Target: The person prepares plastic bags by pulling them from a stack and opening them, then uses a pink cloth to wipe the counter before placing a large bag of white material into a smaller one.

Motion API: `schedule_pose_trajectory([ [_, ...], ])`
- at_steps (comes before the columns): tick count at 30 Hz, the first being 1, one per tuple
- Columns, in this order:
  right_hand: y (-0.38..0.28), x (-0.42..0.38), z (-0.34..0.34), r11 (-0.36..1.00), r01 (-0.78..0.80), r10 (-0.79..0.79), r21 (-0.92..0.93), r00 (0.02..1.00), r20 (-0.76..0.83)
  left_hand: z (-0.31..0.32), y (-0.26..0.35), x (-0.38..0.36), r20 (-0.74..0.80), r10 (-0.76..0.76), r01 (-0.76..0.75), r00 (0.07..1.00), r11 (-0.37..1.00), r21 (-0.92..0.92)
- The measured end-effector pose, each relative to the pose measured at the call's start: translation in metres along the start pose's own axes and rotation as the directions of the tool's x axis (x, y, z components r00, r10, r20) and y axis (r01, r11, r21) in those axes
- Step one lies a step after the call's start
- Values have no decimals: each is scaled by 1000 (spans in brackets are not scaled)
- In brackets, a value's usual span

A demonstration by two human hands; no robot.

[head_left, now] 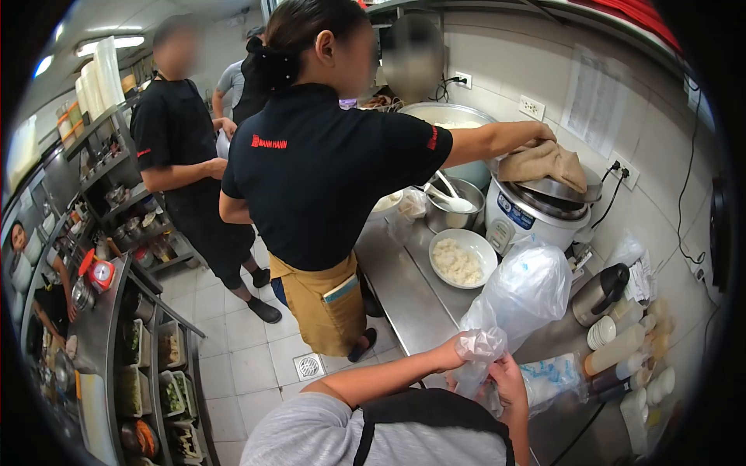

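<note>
clear plastic bag [522, 291], inflated and standing upright on the steel counter [412, 299], just in front of the rice cooker [536, 213]; its gathered neck is bunched between the wearer's two hands at the near counter edge. left hand [466, 349]: forearm enters from lower left, fingers closed around the crumpled neck of the bag. right hand [507, 380]: directly below and touching the left, back of hand toward the camera, fingers curled onto the same twisted plastic; exact finger placement is hidden by the film.

beside the bag, a white bowl of cooked rice [462, 259] rests on the counter; behind it a steel bowl [454, 203] holds a ladle. a steel jug [600, 293], a stack of white lids [600, 334] and lying squeeze bottles [618, 349] occupy the right end of the surface, with a printed plastic packet [552, 377] near the hands.

a co-worker in a black shirt and tan apron [322, 179] stands at the counter, one arm extended, hand pressing a brown cloth [544, 163] onto the cooker lid. a second person in black [183, 147] stands farther back. floor of pale tiles with a drain [309, 366]; steel prep station with filled containers [148, 365] on the left; tiled wall with sockets [531, 106].
</note>
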State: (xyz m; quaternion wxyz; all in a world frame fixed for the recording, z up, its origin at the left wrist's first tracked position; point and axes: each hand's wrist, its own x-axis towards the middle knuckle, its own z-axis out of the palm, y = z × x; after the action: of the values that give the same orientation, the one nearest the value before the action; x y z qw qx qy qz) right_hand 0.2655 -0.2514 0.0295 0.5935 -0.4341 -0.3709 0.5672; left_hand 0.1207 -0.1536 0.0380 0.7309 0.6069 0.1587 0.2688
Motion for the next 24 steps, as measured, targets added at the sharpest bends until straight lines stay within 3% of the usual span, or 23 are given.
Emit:
schedule_pose_trajectory([
  [2, 4, -1, -7, 994, -99, 98, 51, 995, 20, -2, 8, -3, 6, -35, 34, 999, 998, 59],
  [5, 15, 1, -22, 992, -111, 113, 62, 993, -35, -8, 10, -5, 7, -1, 0, 1000, 998, 59],
  [8, 10, 3, -17, 990, -7, 17, 140, 997, -72, -14, 9, -7, -11, -15, 16, 1000, 995, 94],
  [11, -15, -1, 23, 973, -33, 58, 230, 993, -105, -7, 22, -13, 12, 7, -8, 1000, 991, 132],
  [14, 4, 2, 7, 995, -77, 81, 57, 995, -62, -11, 5, -9, 106, -38, 22, 994, 989, 145],
  [17, 22, 5, -15, 997, -14, 23, 76, 994, -111, -13, 9, -9, 115, -52, 38, 992, 992, 121],
  [20, 17, 4, -24, 990, 115, -102, 86, 985, -141, -14, 26, -13, -9, -98, 98, 995, 985, 141],
  [24, -13, 4, -3, 974, 206, -154, 92, 906, -395, -24, 25, -8, -33, -152, 152, 988, 988, -4],
])
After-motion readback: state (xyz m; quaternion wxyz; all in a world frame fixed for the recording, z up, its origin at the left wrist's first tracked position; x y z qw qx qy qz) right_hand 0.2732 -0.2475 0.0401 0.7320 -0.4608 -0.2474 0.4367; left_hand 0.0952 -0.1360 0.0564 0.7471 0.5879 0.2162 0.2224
